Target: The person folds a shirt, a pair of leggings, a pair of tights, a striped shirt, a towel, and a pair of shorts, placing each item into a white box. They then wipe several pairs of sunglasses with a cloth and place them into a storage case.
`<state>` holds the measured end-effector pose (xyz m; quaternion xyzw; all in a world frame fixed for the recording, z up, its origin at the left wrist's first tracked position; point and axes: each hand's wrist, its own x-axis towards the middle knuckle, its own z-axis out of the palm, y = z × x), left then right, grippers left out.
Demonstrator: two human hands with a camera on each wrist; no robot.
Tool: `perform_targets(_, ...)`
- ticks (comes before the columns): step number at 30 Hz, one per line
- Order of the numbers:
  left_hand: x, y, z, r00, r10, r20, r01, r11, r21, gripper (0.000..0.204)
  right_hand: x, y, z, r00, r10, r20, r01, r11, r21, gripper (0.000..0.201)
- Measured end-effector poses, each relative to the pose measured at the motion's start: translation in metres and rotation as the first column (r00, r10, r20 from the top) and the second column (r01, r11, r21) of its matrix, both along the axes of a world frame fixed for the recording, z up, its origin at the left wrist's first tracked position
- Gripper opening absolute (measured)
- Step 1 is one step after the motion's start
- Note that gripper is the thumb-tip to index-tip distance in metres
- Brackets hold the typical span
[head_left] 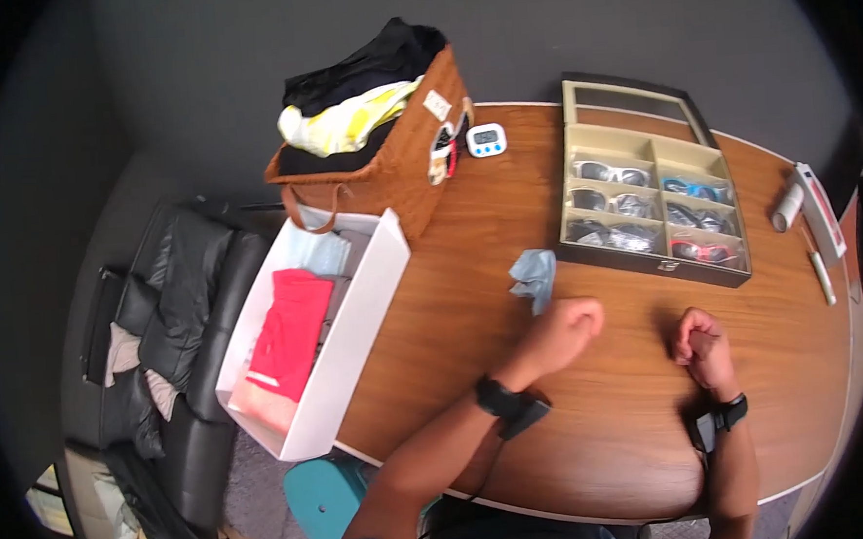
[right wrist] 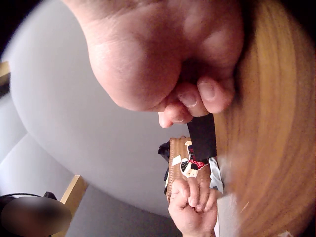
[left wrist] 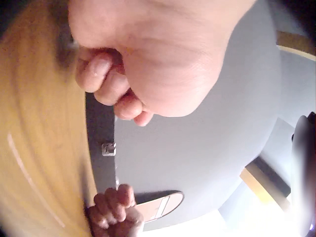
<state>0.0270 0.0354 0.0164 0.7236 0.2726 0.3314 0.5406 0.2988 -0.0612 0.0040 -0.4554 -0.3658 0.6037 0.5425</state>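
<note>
My left hand [head_left: 564, 337] is over the wooden table, fingers curled in, holding nothing; the left wrist view shows the curled fingers of this left hand [left wrist: 148, 54] close up. To its right, my right hand [head_left: 706, 353] is curled too and grips nothing, as the right wrist view of this right hand [right wrist: 168, 59] confirms. The hands are apart. A crumpled light blue cloth [head_left: 534, 276] lies just beyond the left hand. Beyond both hands stands an open display case [head_left: 658, 268] with bagged glasses in its compartments, including a blue pair [head_left: 696, 190] and a red pair [head_left: 702, 251].
At the left, a white box [head_left: 357, 344] holds a red cloth [head_left: 293, 326] and other folded fabric. Behind it stands a brown basket [head_left: 412, 173] of clothes, beside a white timer [head_left: 486, 141]. A roll [head_left: 788, 208] and a white pen [head_left: 821, 276] lie at the right. A teal stool [head_left: 319, 500] stands below.
</note>
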Motion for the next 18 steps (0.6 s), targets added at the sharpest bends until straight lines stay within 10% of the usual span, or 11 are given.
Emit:
perform_targets(5, -0.027, 0.027, -0.005, 0.941, 0.23, -0.248, -0.162, 0.95, 0.267, 0.015, -0.003, 0.001, 0.007, 0.999, 0.03, -0.03, -0.031, 0.999, -0.023, 0.018)
perform_targets(9, -0.028, 0.033, -0.001, 0.906, 0.42, -0.044, -0.362, 0.826, 0.433, 0.026, -0.002, 0.001, 0.008, 0.998, 0.046, -0.036, -0.047, 0.998, -0.03, 0.02)
perform_targets(13, -0.022, 0.032, -0.019, 0.961, 0.205, 0.184, -0.178, 0.972, -0.152, 0.015, 0.001, -0.003, 0.004, 0.993, 0.071, 0.092, -0.069, 0.997, -0.033, 0.02)
perform_targets(18, -0.019, 0.034, -0.027, 0.967, 0.218, 0.132, -0.19, 0.961, -0.201, 0.017, 0.0, -0.002, 0.007, 0.982, 0.179, 0.051, -0.182, 0.982, 0.051, 0.027)
